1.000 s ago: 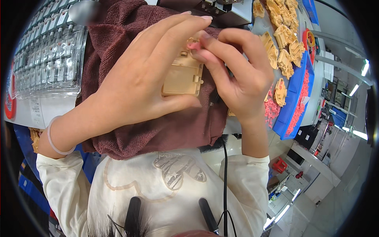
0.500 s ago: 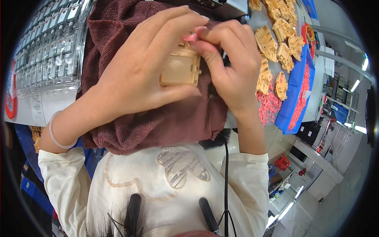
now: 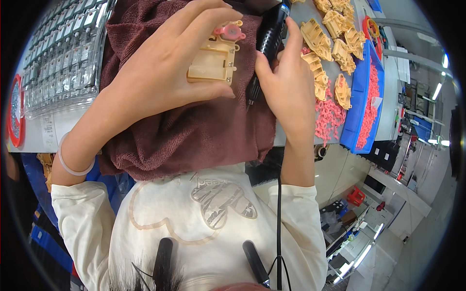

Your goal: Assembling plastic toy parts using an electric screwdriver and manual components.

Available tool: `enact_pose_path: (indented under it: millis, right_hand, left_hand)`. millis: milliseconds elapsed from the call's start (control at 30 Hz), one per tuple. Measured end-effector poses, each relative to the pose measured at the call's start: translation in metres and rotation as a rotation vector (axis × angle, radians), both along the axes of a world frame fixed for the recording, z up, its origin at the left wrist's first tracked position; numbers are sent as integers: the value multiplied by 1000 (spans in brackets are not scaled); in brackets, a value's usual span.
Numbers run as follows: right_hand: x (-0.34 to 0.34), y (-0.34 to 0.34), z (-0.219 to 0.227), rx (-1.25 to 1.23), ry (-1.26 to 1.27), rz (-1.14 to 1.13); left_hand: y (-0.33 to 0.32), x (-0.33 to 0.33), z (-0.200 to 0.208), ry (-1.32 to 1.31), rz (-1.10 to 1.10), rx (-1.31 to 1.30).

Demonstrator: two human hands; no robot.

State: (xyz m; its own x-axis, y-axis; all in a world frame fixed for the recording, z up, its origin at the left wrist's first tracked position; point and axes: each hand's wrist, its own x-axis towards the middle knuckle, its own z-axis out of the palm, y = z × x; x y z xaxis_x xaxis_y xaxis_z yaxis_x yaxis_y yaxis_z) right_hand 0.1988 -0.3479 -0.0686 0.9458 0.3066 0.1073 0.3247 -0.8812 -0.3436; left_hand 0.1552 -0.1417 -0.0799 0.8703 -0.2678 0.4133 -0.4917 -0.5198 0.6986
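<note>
My left hand (image 3: 162, 65) grips a beige plastic housing (image 3: 209, 67) over the brown towel, its thumb along the lower edge and its fingers over the top. A shallow rectangular recess faces up in the housing. A small pink plastic piece (image 3: 230, 32) with a round middle and side ears sits at the housing's upper end. To the right, my right hand (image 3: 290, 85) is closed round a black electric screwdriver (image 3: 268, 41), whose bit points down toward the towel, apart from the housing. Some of the right fingers are hidden behind the hand.
Beneath my hands lies the brown towel (image 3: 194, 140). Clear trays of grey parts (image 3: 63, 58) stand at the left. On the right are several beige housings (image 3: 316, 39), a heap of loose pink pieces (image 3: 330, 119) and a blue bin (image 3: 350, 131) with more pink pieces.
My right hand has let go of the pink piece, which now rests on the housing, and has taken hold of the screwdriver. The left hand and housing have shifted slightly up and left.
</note>
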Motion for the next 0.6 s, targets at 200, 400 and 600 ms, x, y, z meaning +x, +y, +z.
enact_pose_path:
  millis: [200, 400, 600]
  right_hand:
    - [14, -6, 7, 263, 291, -130]
    - [27, -27, 38, 688, 480, -109]
    - [52, -34, 85, 1488, 686, 289]
  left_hand:
    - [1, 3, 13, 78, -22, 39]
    - [0, 12, 10, 38, 32, -34]
    - [-3, 18, 3, 39, 27, -91]
